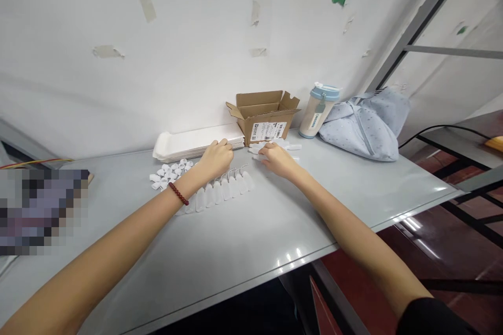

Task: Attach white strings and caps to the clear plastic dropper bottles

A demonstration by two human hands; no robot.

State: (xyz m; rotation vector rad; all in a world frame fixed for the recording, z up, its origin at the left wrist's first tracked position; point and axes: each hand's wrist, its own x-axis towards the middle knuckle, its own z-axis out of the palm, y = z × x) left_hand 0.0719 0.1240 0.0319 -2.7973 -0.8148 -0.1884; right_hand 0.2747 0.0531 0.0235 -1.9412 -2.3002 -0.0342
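My left hand [218,158], with a dark red bead bracelet at its wrist, is closed just behind a row of small translucent plastic bottles [214,193] that have thin bent tubes at their tops. Whatever its curled fingers hold is hidden. My right hand [278,159] reaches to a few translucent plastic pieces [293,146] lying in front of the cardboard box, its fingers bent and closed at one of them. Small white caps [170,171] lie in a loose pile left of my left hand.
A stack of flat white packets [188,142] lies by the wall, beside an open cardboard box [271,120]. Farther right stand a blue-lidded tumbler [317,112] and a light blue cloth bag [359,128]. The grey table [243,251] ends at its front edge. A pixelated patch covers the far left.
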